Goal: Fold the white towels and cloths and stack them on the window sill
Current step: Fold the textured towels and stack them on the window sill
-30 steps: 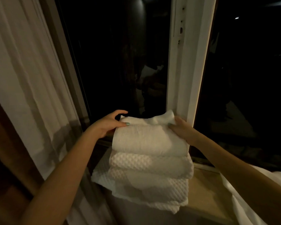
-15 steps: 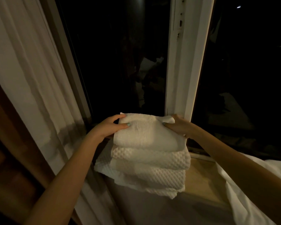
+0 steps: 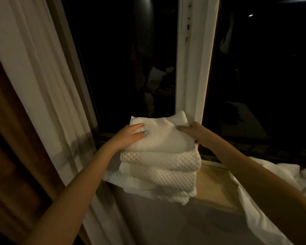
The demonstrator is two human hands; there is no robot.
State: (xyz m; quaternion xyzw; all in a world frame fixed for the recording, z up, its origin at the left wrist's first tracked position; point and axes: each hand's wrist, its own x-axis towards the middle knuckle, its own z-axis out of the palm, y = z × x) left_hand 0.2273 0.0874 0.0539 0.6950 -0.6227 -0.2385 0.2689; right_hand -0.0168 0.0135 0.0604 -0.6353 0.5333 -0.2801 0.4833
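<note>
A stack of folded white waffle-weave towels (image 3: 159, 172) stands on the wooden window sill (image 3: 214, 186), against the window. On top lies a smoother folded white towel (image 3: 162, 138). My left hand (image 3: 131, 136) rests on this towel's left side, with thumb and fingers laid flat on top. My right hand (image 3: 194, 132) holds its right edge, thumb on top and fingertips tucked under the corner.
A pale curtain (image 3: 42, 89) hangs at the left beside dark wood panelling. A white window post (image 3: 193, 68) rises just behind the stack, with dark glass on both sides. Loose white cloth (image 3: 272, 195) lies over the sill at the right.
The top towel has come down onto the stack. My left hand has shifted from gripping its edge to lying flat on top of it.
</note>
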